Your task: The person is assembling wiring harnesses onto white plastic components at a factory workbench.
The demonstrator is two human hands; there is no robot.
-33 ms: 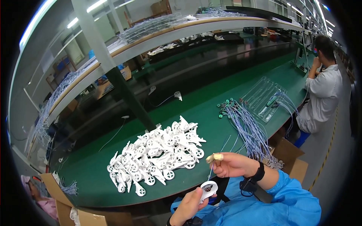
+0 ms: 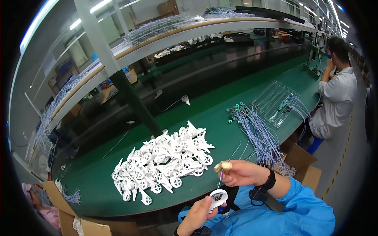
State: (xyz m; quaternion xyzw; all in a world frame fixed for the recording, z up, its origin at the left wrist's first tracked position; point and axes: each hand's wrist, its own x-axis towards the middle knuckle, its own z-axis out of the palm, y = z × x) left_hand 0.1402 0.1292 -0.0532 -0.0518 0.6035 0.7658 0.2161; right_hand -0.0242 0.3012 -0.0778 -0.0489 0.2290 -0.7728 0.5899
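Head view: white rounded housing (image 2: 215,205) (hollow, dark inside).

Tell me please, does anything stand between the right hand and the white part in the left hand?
Nothing visible blocks the way. Only the thin wire, pinched by the right hand, crosses the gap to the white part in the left hand.

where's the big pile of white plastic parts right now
In the head view, the big pile of white plastic parts lies on the green table, left of the bundle of bluish cables and beyond the left hand.
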